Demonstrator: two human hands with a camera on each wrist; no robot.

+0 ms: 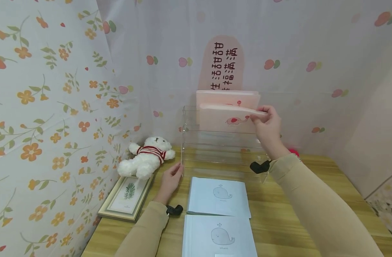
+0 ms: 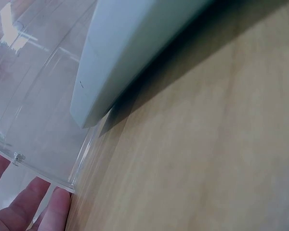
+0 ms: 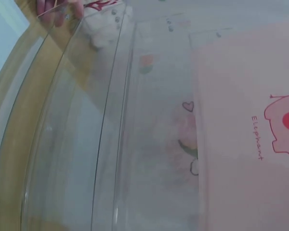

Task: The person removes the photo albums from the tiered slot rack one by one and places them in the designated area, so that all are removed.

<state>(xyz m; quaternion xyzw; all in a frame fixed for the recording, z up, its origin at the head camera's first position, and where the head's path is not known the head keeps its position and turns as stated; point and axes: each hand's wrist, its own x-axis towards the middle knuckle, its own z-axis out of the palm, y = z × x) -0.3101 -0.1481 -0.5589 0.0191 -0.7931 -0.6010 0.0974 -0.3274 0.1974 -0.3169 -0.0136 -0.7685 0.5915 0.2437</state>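
My right hand [image 1: 269, 126] pinches the right top corner of a pink notebook [image 1: 215, 119] with a red elephant on its cover. The notebook stands upright at the upper part of a clear acrylic rack [image 1: 215, 157], in front of another pink notebook [image 1: 221, 92]. In the right wrist view, the elephant cover [image 3: 245, 192] fills the right side beside the clear dividers. Low on the rack's left side, my left hand [image 1: 170, 181] holds the panel edge; its fingertips [image 2: 58, 207] show there in the left wrist view.
Two pale blue whale notebooks [image 1: 202, 196] lie on the wooden table [image 1: 279, 214] before the rack. A white teddy bear [image 1: 147, 157] in a striped top and a picture frame [image 1: 119, 216] are at the left. Patterned curtains [image 1: 151, 35] hang behind.
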